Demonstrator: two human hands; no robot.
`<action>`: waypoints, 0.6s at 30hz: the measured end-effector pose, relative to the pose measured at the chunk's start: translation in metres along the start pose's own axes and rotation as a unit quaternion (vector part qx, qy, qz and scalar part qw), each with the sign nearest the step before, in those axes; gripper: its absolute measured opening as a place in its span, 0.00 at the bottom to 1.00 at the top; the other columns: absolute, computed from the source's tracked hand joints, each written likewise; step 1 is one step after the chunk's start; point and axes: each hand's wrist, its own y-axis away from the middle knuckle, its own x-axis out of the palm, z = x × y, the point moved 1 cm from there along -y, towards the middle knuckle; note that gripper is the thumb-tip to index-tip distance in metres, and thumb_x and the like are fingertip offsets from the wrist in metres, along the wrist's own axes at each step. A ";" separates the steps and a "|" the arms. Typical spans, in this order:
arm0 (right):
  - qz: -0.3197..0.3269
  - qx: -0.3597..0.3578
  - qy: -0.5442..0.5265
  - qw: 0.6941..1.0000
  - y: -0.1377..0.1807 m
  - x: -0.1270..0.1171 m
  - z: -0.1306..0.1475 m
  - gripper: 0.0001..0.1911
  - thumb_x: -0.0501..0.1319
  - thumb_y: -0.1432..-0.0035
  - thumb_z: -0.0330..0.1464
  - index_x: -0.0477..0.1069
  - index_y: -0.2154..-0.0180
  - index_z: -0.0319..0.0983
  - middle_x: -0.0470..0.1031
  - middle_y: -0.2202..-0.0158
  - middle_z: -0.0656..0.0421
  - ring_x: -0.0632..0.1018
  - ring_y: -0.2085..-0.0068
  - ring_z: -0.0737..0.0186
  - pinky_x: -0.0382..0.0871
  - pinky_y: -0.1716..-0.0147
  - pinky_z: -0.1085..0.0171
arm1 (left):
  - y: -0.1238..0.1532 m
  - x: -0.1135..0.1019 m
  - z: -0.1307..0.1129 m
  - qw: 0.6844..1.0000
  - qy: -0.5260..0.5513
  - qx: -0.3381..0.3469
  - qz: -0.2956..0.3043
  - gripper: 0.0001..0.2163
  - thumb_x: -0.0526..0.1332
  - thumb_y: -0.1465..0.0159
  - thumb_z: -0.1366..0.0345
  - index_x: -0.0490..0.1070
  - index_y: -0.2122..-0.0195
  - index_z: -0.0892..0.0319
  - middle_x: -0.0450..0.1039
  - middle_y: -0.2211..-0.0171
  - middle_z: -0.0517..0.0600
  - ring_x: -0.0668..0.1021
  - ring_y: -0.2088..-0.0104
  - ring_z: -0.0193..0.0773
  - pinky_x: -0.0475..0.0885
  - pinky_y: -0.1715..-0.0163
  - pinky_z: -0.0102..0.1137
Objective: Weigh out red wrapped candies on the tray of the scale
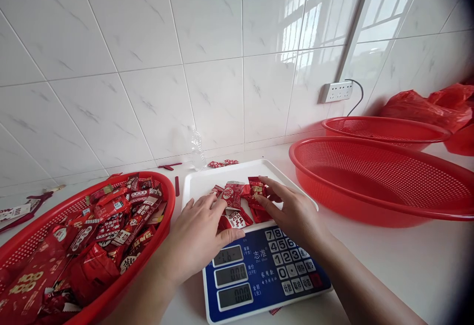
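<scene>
Several small red candy packets (232, 195) lie in a pile on the white tray (200, 181) of a blue and white digital weighing scale (262, 273). My left hand (198, 236) rests at the pile's left side, fingers apart and thumb stretched along its near edge. On the other side, my right hand (291, 211) has its thumb and fingers around a dark red candy packet (256, 186). The hands hide part of the pile and some keys. Two lower scale displays read zeros.
At left stands a red basket (170, 201) full of red-wrapped sweets. Two red perforated baskets (370, 211) stand at right, with red plastic bags (425, 107) behind. A clear plastic bottle (197, 149) and small red packets (223, 163) lie by the tiled wall. A power strip (336, 91) is mounted there.
</scene>
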 end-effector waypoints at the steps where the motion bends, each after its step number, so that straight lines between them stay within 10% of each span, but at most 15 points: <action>1: 0.001 0.001 0.000 1.000 0.000 0.000 0.000 0.25 0.53 0.41 0.46 0.71 0.46 0.44 0.80 0.64 0.55 0.78 0.66 0.55 0.68 0.69 0.59 | 0.000 0.000 0.001 1.000 -0.003 -0.008 0.000 0.29 0.52 0.36 0.43 0.66 0.43 0.59 0.58 0.36 0.61 0.63 0.38 0.57 0.61 0.42 0.54; 18: 0.034 -0.106 0.047 0.993 0.002 0.003 -0.002 0.25 0.54 0.40 0.40 0.68 0.44 0.38 0.80 0.61 0.50 0.80 0.62 0.52 0.73 0.67 0.57 | -0.003 0.006 0.008 0.981 0.192 0.030 0.024 0.22 0.54 0.35 0.49 0.63 0.43 0.51 0.55 0.34 0.51 0.59 0.35 0.47 0.58 0.39 0.43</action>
